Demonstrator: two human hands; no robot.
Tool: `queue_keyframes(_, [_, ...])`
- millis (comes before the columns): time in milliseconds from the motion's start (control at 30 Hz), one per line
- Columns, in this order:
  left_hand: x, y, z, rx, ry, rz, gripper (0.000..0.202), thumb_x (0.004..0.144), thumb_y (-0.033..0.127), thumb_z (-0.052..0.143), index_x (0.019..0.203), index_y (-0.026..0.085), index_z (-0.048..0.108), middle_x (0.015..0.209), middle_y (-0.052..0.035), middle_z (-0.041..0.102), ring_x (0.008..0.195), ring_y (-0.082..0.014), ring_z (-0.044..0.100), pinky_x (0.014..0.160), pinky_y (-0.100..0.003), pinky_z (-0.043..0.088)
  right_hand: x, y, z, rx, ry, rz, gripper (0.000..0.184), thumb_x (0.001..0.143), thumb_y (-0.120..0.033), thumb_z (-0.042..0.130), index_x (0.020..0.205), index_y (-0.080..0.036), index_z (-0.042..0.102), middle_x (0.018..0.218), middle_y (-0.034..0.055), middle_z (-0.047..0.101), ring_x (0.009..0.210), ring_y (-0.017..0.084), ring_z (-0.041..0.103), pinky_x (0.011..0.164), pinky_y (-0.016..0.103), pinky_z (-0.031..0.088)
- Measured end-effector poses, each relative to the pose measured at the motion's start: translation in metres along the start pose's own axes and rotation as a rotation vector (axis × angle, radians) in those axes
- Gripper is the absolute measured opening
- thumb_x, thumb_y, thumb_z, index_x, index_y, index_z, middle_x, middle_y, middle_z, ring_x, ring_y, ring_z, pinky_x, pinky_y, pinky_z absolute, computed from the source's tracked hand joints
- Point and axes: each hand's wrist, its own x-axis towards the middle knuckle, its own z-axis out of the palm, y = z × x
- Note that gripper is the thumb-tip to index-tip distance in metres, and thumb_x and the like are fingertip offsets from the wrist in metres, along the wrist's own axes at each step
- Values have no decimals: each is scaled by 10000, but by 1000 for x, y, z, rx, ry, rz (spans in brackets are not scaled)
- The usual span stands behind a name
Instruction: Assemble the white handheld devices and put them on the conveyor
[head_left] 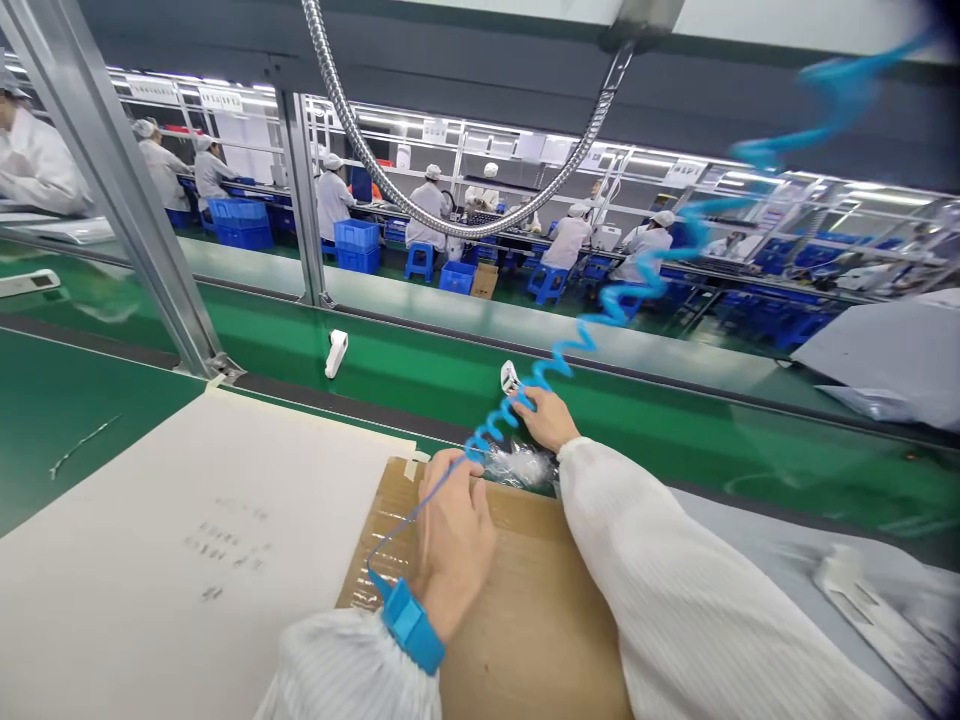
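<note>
- Our left hand lies half-curled on a cardboard sheet, a blue wrist strap around it; we cannot tell if it grips anything.
- Our right hand is partly open, its fingertips at a small white device; grip unclear.
- Crumpled clear plastic lies just beneath that hand.
</note>
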Motion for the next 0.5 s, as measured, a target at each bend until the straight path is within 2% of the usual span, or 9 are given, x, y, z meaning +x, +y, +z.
queue_keyframes(133, [3,-1,-2,-39,7,53,145,912,131,476,976,176,597,1108,-110,614,1087,-239,571,974,-437,470,-47,-25,-48,216,-23,-49,286,949,-430,491,1038,-231,675,1118,60,694,958,208,614,903,367,464])
queue_keyframes(233, [5,3,-7,-42,45,141,288,973,264,457,1219,175,576,1351,-131,561,1281,-261,492,1093,-473,384,-87,-48,-83,486,-125,-68,335,924,-540,530,1032,-246,648,1084,44,678,960,213,594,886,378,468])
queue_keyframes(300, [6,7,-10,-59,5,177,415,988,336,451,1371,185,499,1480,-122,477,1375,-262,415,1141,-471,327,-112,-60,-98,657,-222,-77,317,906,-550,574,996,-252,630,1070,35,653,967,206,579,892,376,468])
queue_keyframes(333, [5,10,-12,-82,-59,175,441,986,360,458,1395,196,487,1483,-111,483,1370,-258,423,1132,-454,336,-122,-63,-102,710,-256,-87,298,910,-542,579,971,-253,619,1062,30,641,970,200,576,900,373,469])
queue_keyframes(367, [5,12,-14,-114,-152,155,434,982,375,465,1380,207,510,1437,-98,534,1318,-252,477,1089,-428,378,-131,-65,-104,746,-276,-95,282,918,-530,577,952,-252,606,1054,26,633,972,194,575,910,371,468])
queue_keyframes(433, [3,17,-16,-163,-357,73,357,976,389,466,1255,217,608,1199,-62,679,1076,-223,614,913,-359,464,-144,-65,-102,749,-265,-111,258,943,-507,549,944,-252,591,1039,26,629,978,190,579,921,370,466])
queue_keyframes(500, [2,21,-18,-155,-478,-9,301,977,375,447,1116,211,658,961,-27,714,838,-188,631,749,-309,452,-150,-60,-96,643,-160,-146,231,964,-477,527,1002,-261,598,1071,34,635,982,190,588,925,376,460])
